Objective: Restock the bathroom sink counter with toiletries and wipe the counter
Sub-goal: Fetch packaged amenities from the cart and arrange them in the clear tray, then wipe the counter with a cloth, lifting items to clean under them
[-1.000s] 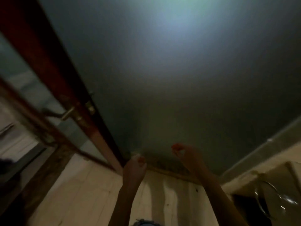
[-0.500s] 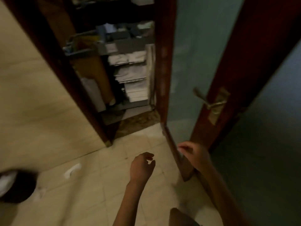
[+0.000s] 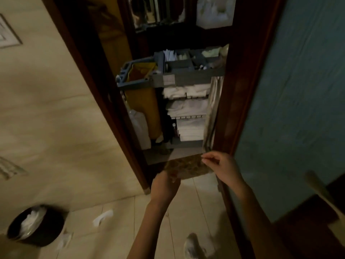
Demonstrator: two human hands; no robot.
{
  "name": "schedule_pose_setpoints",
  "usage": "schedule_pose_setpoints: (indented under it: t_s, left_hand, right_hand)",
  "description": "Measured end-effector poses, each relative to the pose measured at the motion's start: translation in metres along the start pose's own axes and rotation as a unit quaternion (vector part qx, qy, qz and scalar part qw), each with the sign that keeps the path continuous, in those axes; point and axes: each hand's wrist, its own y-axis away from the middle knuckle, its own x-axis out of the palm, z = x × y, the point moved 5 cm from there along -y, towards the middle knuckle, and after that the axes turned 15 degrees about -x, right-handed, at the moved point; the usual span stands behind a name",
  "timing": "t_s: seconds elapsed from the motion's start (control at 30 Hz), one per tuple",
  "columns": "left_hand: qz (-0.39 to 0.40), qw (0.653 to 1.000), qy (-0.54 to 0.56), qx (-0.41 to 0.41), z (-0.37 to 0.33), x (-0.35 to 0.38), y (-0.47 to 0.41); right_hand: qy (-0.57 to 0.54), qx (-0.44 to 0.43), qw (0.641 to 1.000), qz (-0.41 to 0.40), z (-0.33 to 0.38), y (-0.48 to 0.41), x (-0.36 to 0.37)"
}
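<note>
A grey housekeeping cart [image 3: 186, 78] stands just beyond the doorway. Its top tray [image 3: 188, 61] holds small toiletry items in compartments, too dim to name. Folded white towels [image 3: 186, 107] fill the shelves below, and a yellow bag [image 3: 143, 103] hangs on the cart's left side. My left hand [image 3: 164, 187] is raised in front of the threshold with fingers loosely curled and nothing visible in it. My right hand [image 3: 222, 165] is slightly higher and further right, fingers relaxed and pointing left, also holding nothing I can see.
A dark wooden door frame [image 3: 104, 101] borders the opening, and a teal door [image 3: 298, 90] with a metal handle [image 3: 317, 186] stands open at the right. A black bin [image 3: 35, 225] with a white liner and paper scraps [image 3: 102, 217] lie on the tiled floor. My shoe [image 3: 194, 245] shows below.
The view has swung from a blank teal wall to the doorway and then closer to the cart. Both hands stay raised and have moved forward toward the threshold.
</note>
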Motion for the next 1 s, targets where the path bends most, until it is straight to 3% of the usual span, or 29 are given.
schedule_pose_setpoints:
  t_s: [0.13, 0.3, 0.63, 0.77, 1.0]
  left_hand:
    - [-0.040, 0.997, 0.020, 0.063, -0.045, -0.041, -0.087]
    - [-0.059, 0.991, 0.094, 0.078, -0.094, -0.072, -0.166]
    - [0.015, 0.988, 0.129, 0.082, -0.127, -0.033, -0.290]
    - [0.030, 0.986, 0.134, 0.092, -0.142, -0.031, -0.365]
    - [0.046, 0.982, 0.153, 0.104, -0.188, -0.060, -0.508]
  right_hand:
    - [0.011, -0.052, 0.998, -0.039, 0.006, -0.093, -0.014]
    - [0.016, -0.064, 0.996, -0.064, -0.002, -0.173, -0.027]
    - [0.057, -0.003, 0.997, -0.048, -0.065, -0.264, -0.010]
    - [0.082, 0.019, 0.996, -0.038, -0.089, -0.330, 0.002]
    - [0.049, 0.081, 0.992, -0.088, -0.111, -0.469, 0.013]
